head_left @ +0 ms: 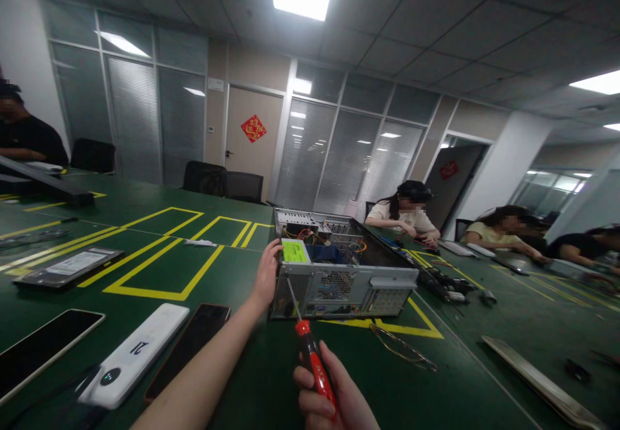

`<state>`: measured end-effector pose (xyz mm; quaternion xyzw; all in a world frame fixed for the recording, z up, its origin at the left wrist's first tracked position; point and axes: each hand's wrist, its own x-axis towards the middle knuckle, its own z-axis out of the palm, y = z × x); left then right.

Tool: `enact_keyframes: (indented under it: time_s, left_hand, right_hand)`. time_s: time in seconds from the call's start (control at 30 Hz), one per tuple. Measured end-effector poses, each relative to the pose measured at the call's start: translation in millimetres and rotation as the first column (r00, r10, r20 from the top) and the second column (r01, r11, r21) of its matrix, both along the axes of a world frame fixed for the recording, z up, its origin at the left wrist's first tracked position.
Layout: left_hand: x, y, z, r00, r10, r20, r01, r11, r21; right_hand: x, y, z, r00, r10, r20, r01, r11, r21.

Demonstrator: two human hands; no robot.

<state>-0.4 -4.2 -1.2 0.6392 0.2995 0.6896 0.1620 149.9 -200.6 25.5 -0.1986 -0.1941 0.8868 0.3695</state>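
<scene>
An open desktop computer case [339, 281] lies on the green table [252, 378], its rear panel facing me and wires showing inside. My left hand [265, 275] rests against the case's left rear corner, fingers curled over the edge beside a green-labelled power supply [295, 251]. My right hand [329, 398] is closed round the red handle of a screwdriver [310, 352]. Its metal shaft points up at the rear panel, the tip touching the perforated grille near the lower left.
Near left lie a white power bank [138, 352], a dark phone [188, 346] and another phone [43, 346]. A case side panel [537, 378] and loose wires [402, 346] lie at right. Other people sit at the table's far side and left end.
</scene>
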Motion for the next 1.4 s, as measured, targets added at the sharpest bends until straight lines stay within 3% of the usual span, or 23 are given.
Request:
enact_keyframes:
  time_s: [0.13,0.3,0.37,0.63,0.7,0.83,0.97,1.23,1.4]
  left_hand:
    - [-0.3,0.5,-0.3,1.0,0.007,0.003,-0.007,1.0,-0.007]
    - [-0.2,0.1,-0.4,1.0,-0.003,0.006,0.003,1.0,-0.015]
    - [0.1,-0.2,-0.4,1.0,-0.009,0.016,0.009,1.0,-0.016]
    - [0.6,-1.2,0.2,1.0,-0.005,0.009,0.005,1.0,-0.013]
    - [0.6,-0.8,0.0,1.0,-0.001,0.008,0.001,1.0,-0.007]
    - [0.8,0.4,-0.8,1.0,-0.002,0.013,0.002,1.0,0.005]
    - [1.0,0.4,-0.9,1.0,-0.013,0.01,0.013,1.0,-0.002]
    - [1.0,0.1,-1.1,1.0,-0.004,0.012,0.004,1.0,-0.018]
    - [0.2,-0.7,-0.3,1.0,-0.012,0.011,0.012,1.0,-0.009]
  right_hand:
    - [0.4,-1.2,1.0,0.999,0.03,0.043,-0.031,0.999,0.022]
    - [-4.0,-1.3,5.6,0.994,-0.099,0.056,0.105,0.986,-0.129]
    - [-4.8,-0.2,4.8,0.995,-0.078,0.066,0.087,0.986,-0.144]
    - [-1.3,-0.4,1.8,0.999,0.032,-0.006,-0.032,0.999,0.0]
    - [-1.8,-1.6,3.3,1.0,0.027,0.012,-0.027,1.0,-0.008]
    - [-6.1,-1.8,3.7,0.992,-0.097,0.076,0.104,0.99,-0.092]
    - [-7.1,-0.2,1.2,0.995,-0.001,0.095,0.006,0.998,-0.055]
    - [-0.7,-1.4,1.4,1.0,0.017,0.002,-0.017,1.0,-0.005]
    - [-6.1,-1.1,8.9,0.99,-0.138,0.007,0.138,0.98,-0.145]
